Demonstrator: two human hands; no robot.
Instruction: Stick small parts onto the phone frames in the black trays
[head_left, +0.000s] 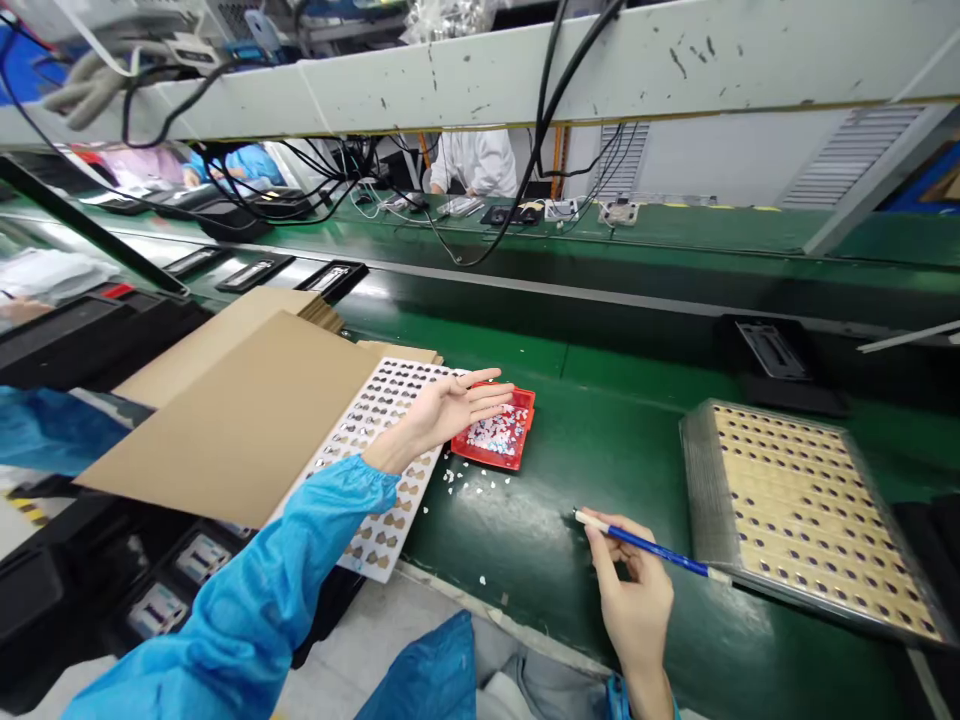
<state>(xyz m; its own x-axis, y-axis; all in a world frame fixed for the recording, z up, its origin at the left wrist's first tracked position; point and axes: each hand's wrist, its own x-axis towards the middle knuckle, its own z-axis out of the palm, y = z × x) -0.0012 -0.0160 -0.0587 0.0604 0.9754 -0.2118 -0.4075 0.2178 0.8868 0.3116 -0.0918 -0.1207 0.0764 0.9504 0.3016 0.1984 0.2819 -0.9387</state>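
My left hand (466,405) is open, palm turned up and fingers stretched out, above the edge of a shallow red tray (510,460). Small white pieces (491,432) lie in that tray, and several more are scattered on the green bench in front of it. Under my left wrist is a white sheet (375,560) with rows of dark and tan bow-shaped parts. A blue pen-like tool (652,545) with white ends and a dark tip is pinched in my right hand (634,600), over the bench. Its tip points left, toward the tray side.
Brown cardboard sheets (247,420) lie at left, partly beside the white sheet. A stack of clear trays (697,480) with tan, dark-dotted sheets stands at right. Black cables (540,150) hang from the overhead beam (450,85). A person in white (480,165) works across the bench.
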